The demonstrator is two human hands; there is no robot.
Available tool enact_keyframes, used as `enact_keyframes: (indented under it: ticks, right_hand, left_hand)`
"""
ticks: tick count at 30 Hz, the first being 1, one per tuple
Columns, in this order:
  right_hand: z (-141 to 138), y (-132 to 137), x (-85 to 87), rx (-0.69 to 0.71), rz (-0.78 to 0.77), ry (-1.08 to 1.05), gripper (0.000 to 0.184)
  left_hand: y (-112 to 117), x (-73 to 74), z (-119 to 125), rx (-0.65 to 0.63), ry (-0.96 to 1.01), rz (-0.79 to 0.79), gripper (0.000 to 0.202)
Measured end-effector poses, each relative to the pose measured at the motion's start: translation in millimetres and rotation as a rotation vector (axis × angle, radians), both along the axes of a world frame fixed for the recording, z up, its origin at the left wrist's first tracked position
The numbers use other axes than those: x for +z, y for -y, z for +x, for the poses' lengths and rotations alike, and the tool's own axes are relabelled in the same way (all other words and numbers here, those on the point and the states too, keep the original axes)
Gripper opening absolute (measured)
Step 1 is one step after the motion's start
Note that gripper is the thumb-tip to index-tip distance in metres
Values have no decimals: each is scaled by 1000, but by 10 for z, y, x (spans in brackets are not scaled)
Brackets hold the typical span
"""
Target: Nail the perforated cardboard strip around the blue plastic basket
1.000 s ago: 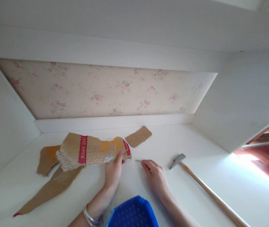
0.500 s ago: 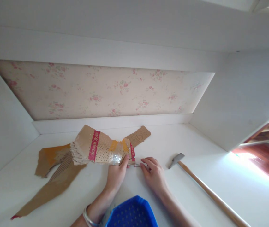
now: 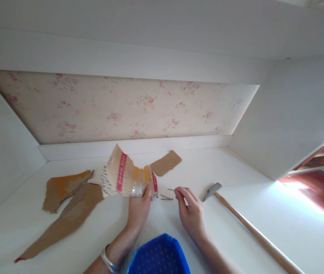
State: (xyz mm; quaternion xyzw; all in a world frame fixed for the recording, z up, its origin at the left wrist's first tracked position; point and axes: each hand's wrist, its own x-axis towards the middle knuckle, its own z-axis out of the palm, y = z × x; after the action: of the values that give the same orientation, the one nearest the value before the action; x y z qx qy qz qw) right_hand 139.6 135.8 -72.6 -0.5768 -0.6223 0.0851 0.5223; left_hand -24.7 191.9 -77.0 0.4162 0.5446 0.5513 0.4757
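Note:
My left hand (image 3: 139, 207) grips the near right edge of a layered piece of cardboard (image 3: 127, 182), dotted with many small holes and marked with red bands and tape. The cardboard is tilted, its torn left end lifted. My right hand (image 3: 189, 207) pinches a thin nail (image 3: 171, 189) between thumb and fingertips, its free end pointing left toward the cardboard. On the white surface between my hands lie a few loose nails (image 3: 166, 197). A hammer (image 3: 213, 190) with a long wooden handle rests to the right of my right hand.
Torn cardboard scraps (image 3: 76, 205) lie at the left. A smaller holed cardboard strip (image 3: 167, 163) lies behind the held piece. The blue perforated basket (image 3: 176, 247) stands close in front, between my forearms. White panels (image 3: 287, 114) enclose the surface, with flowered wallpaper (image 3: 139, 110) at the back.
My right hand has lifted a nail off the surface and moved slightly right. My left hand has tilted the cardboard up and shifted it, uncovering more of the scraps and the strip.

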Motion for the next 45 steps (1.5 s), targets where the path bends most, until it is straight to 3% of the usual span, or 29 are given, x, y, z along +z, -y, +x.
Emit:
enact_keyframes:
  ticks: [3,8,13,19,32,35,39,42,45]
  right_hand:
    - [33,-53,-27,-11,-49,-19,20]
    - [37,-93,-58,156,-82,117,18]
    - [25,-87,-64,166,-160,309,23]
    - [22,-88,-63,171,-203,318,22]
    - [26,-119,-108,251,-209,267,21]
    - [31,-113,-99,214,-206,219,20]
    - [50,-109,-102,121,-177,63,40]
    - [57,-106,-106,199,-137,-7,42]
    - [48,-95,-93,261,-178,-63,32]
  left_hand:
    - [-103,-36,-69,72,16,-6,28]
    - [-162,-92,-97,105,18,3,31]
    - [-122,-52,-88,52,-13,13,32]
    - [-64,15,-74,-42,-73,23,42]
    - [46,102,-62,-236,-48,49,38]
    - [95,90,-45,-317,56,15,32]
    - [145,91,-18,-441,295,-63,33]
    - [144,133,-18,-481,487,-97,38]
    - [117,183,-37,-509,616,-187,43]
